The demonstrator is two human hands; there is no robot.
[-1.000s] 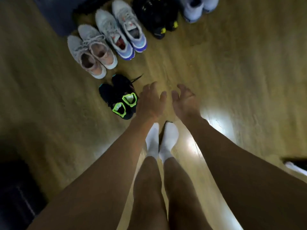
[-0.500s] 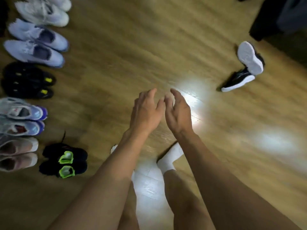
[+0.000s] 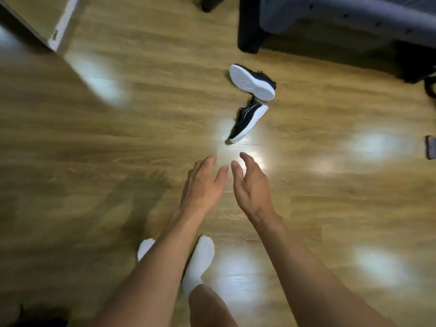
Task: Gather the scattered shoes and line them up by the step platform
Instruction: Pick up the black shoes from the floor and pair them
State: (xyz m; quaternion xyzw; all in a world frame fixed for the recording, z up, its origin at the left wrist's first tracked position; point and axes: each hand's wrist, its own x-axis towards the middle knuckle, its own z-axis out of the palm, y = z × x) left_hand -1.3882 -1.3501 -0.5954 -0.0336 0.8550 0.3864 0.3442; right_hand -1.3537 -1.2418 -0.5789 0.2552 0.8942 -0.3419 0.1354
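Two black sneakers with white soles lie loose on the wooden floor ahead of me. The far sneaker (image 3: 252, 81) is tipped over with its white sole showing. The near sneaker (image 3: 247, 119) lies on its side, toe pointing toward me. My left hand (image 3: 203, 182) and my right hand (image 3: 252, 182) are stretched out side by side just short of the near sneaker, fingers relaxed, holding nothing. The lined-up shoes and the step platform are out of view.
A dark-legged grey sofa or chair (image 3: 342, 17) stands at the back right. A door frame edge (image 3: 56, 27) is at the top left. My feet in white socks (image 3: 198, 263) stand on the wooden floor (image 3: 118, 161). A small dark object (image 3: 430, 150) sits at the right edge.
My view has swung away from the row of shoes, which has left the frame. The black and white sneakers are now closer and straight ahead. Both hands stay empty and reach forward.
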